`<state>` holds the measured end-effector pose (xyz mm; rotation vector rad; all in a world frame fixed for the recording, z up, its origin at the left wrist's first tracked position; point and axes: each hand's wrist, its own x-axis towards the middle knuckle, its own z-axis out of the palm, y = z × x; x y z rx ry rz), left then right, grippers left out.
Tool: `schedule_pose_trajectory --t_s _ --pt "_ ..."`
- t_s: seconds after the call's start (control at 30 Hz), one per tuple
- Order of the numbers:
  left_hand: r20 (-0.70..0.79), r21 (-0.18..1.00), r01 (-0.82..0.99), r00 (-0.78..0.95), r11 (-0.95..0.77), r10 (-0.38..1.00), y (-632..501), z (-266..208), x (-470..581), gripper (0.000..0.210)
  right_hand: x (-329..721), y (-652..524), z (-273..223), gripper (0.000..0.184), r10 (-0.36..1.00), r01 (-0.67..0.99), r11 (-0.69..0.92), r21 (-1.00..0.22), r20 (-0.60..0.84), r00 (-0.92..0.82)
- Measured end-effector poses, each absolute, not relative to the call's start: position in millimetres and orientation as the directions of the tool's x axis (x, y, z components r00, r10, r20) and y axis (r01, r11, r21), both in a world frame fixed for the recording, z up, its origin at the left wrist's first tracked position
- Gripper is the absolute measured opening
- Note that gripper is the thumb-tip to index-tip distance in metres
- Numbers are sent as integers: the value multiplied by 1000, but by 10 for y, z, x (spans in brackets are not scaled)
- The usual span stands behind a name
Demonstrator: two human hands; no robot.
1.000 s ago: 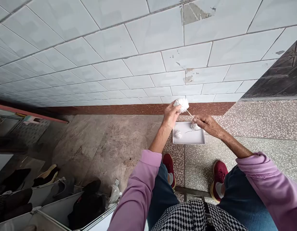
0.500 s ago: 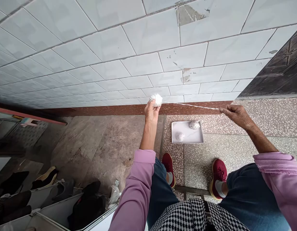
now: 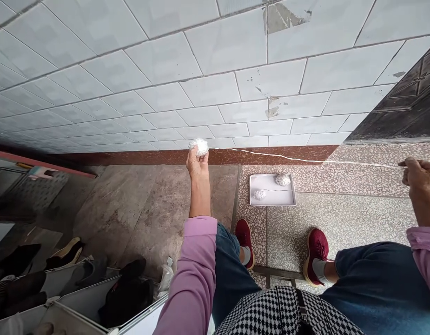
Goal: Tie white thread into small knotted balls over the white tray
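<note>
My left hand (image 3: 198, 163) grips a fluffy white ball of yarn (image 3: 200, 147) in front of the lower wall. From that ball a strand of white yarn (image 3: 287, 158) runs rightward in a long, slightly sagging line. Its far end is pinched in my right hand (image 3: 420, 179), out near the right edge of the view. On the floor between my arms lies a shallow white tray (image 3: 270, 203). Inside it are two more balls of white yarn, one at the back right (image 3: 283, 179) and one at the front left (image 3: 259, 195), with a thin thread between them.
A tiled wall (image 3: 228, 37) rises ahead, with a dark door (image 3: 410, 104) at its right. Shoes stand in a rack (image 3: 85, 298) at lower left. My red shoes (image 3: 317, 253) rest on speckled floor, and a checkered cloth (image 3: 270, 314) covers my lap.
My hands have moved apart, the left with the yarn ball to the left and the right farther to the right. The strand between them is much longer.
</note>
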<state>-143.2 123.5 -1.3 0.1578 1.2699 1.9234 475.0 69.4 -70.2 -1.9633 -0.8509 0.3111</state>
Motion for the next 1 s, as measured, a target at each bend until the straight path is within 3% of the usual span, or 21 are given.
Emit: schedule_pose_trajectory --t_s 0.1,0.2,0.23,0.3,0.4,0.57,0.7,0.83,1.0 --pt "-285 811 -560 -631 -169 722 1199 5 -1329 24 4700 689 -688 45 619 263 -532 -805 -157 770" --pt "-253 802 -581 -540 -138 803 1176 -23 -1046 29 4404 813 -564 41 757 529 -611 -590 -237 609" --pt "-248 805 -584 -494 -106 834 1167 -41 -918 30 4259 875 -514 38 826 625 -539 -564 -211 522" --pt "-222 819 -574 -364 -30 905 1145 -91 -633 33 3910 1000 -422 27 927 699 -350 -623 -123 355" --pt "-179 842 -535 -149 73 972 1095 -186 -201 39 3283 1119 -333 8 988 586 -133 -800 -57 146" --pt "-152 859 -474 123 193 981 999 -285 247 49 2337 1100 -341 36 965 273 177 -946 111 -239" --pt "-143 879 -436 142 192 979 987 -278 278 51 2055 992 -405 27 928 228 242 -943 157 -337" --pt "-119 920 -361 119 154 986 1025 -307 198 52 2047 801 -395 46 930 301 268 -915 164 -329" --pt "-37 991 -130 19 39 999 1052 -362 147 60 2053 565 -186 50 856 366 380 -849 174 -486"
